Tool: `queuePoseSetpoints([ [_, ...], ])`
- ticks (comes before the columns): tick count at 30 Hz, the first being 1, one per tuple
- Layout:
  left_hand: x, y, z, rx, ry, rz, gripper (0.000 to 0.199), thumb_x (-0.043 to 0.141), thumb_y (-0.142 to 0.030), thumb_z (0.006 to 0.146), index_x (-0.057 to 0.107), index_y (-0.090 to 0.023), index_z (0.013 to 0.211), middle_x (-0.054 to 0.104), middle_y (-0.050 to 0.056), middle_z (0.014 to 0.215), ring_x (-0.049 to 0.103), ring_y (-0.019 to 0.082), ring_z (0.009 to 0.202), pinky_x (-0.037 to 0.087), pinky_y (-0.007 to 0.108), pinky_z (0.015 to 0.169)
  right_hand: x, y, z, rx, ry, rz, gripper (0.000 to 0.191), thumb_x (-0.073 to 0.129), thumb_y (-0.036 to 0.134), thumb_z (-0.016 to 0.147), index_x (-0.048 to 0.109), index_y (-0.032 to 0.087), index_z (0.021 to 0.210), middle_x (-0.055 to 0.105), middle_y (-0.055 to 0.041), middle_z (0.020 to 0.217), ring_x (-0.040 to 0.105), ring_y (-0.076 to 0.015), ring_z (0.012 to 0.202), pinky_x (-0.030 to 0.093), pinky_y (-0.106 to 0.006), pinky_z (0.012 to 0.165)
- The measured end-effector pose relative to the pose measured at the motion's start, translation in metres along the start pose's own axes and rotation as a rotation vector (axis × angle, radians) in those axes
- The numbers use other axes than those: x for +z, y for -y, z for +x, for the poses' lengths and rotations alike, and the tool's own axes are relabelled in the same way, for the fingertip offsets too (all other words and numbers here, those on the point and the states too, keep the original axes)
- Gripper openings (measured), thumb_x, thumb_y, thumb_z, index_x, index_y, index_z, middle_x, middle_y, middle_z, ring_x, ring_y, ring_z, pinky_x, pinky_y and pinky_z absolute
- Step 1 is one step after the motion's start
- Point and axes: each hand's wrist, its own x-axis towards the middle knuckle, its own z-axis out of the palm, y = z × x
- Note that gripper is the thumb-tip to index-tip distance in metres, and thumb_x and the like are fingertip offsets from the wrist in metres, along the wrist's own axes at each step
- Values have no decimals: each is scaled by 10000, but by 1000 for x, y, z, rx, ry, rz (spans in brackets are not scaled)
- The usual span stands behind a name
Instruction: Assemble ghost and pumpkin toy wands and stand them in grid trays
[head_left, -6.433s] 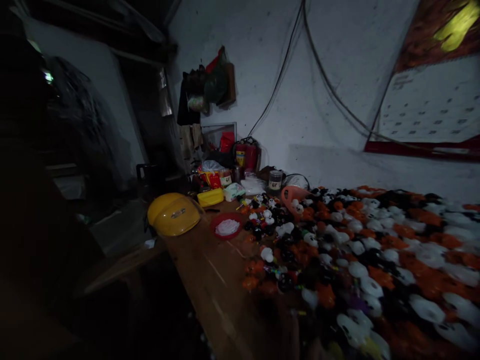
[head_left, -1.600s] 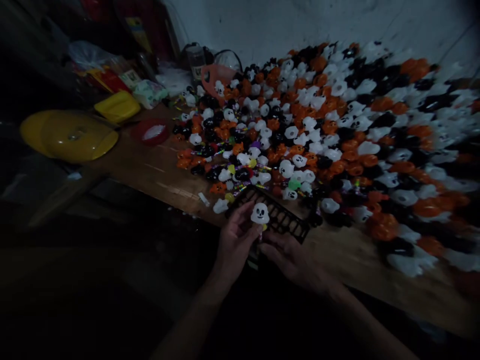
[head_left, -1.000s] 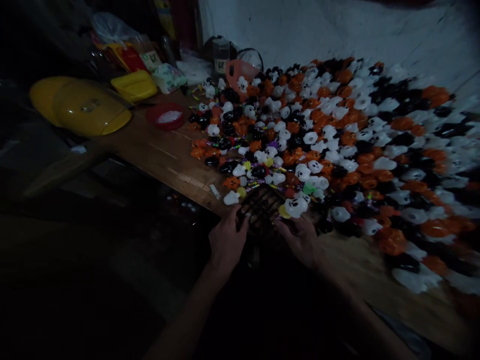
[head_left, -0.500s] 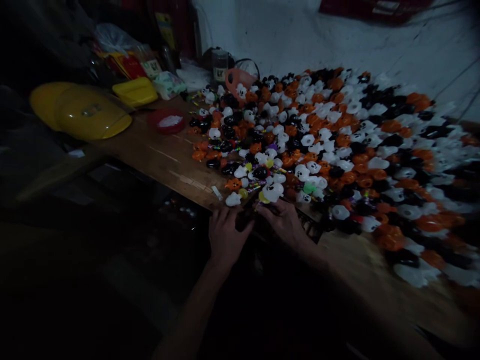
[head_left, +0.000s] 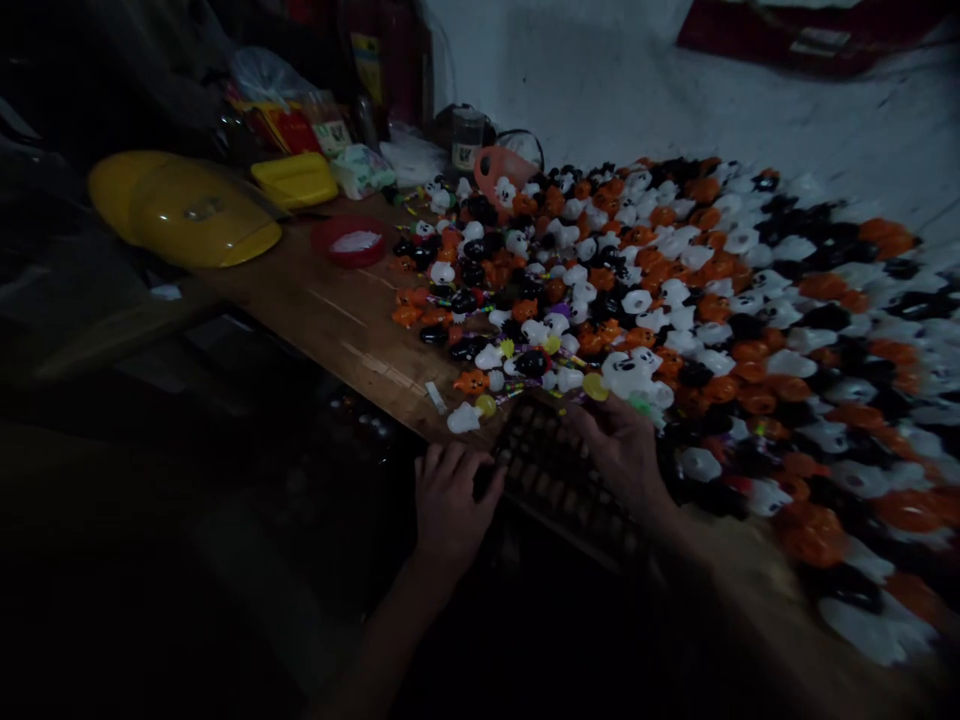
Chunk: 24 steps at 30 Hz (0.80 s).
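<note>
A big heap of small white ghost, orange pumpkin and black toys (head_left: 697,290) covers the wooden table (head_left: 322,310). My left hand (head_left: 448,505) grips the near left corner of a black grid tray (head_left: 559,480) at the table's front edge. My right hand (head_left: 622,450) rests over the tray's far side, fingers reaching to a white ghost toy (head_left: 624,375) with a yellow base at the heap's edge. Whether the fingers pinch that ghost is unclear in the dim light.
A yellow domed lid (head_left: 180,208) and a yellow box (head_left: 294,180) sit at the table's far left. A red dish with white contents (head_left: 349,240) lies near them. Bags, a jar (head_left: 466,150) and an orange scoop (head_left: 501,165) stand by the white wall.
My right hand carried the white ghost from above the tray out to the heap's edge. The left hand stayed on the tray corner. The view shifted slightly.
</note>
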Motion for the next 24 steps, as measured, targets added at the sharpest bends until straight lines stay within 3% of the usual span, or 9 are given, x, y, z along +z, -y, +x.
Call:
queuePoseSetpoints([
  [4, 2, -6, -2, -8, 12, 11, 116, 592, -323, 827, 614, -213, 796, 640, 28, 830, 510, 223, 848, 339, 379, 772, -4, 0, -1, 42, 66, -38, 228, 587, 363, 791, 645, 145, 823, 672, -57, 808, 595, -187, 717, 458, -281, 656],
  [9, -4, -15, -8, 32, 76, 62, 146, 620, -319, 785, 569, -204, 710, 617, 17, 746, 516, 225, 799, 335, 386, 739, 8, 0, -4, 72, 76, -79, 211, 546, 335, 799, 633, 145, 773, 627, -33, 695, 538, -145, 606, 418, -245, 563],
  [13, -9, -17, -7, 108, 153, -42, 206, 591, -375, 822, 573, -200, 715, 635, 8, 719, 544, 208, 790, 367, 376, 762, 16, -2, -3, 100, 139, -15, 238, 542, 363, 803, 625, 142, 770, 608, -24, 667, 516, -142, 587, 401, -242, 536],
  [19, -8, -13, 12, 169, 237, -166, 96, 514, -240, 876, 596, -202, 911, 666, 18, 894, 584, 175, 865, 438, 313, 788, 18, -6, -3, 56, 133, 60, 232, 579, 371, 798, 643, 152, 836, 671, -44, 794, 591, -185, 725, 466, -276, 656],
  [24, -11, -17, 2, 146, 152, -178, 102, 537, -270, 864, 609, -203, 890, 664, 26, 892, 570, 187, 889, 421, 337, 826, 17, -14, -2, 51, 137, 105, 212, 600, 357, 781, 638, 151, 748, 652, -26, 715, 579, -165, 672, 463, -264, 631],
])
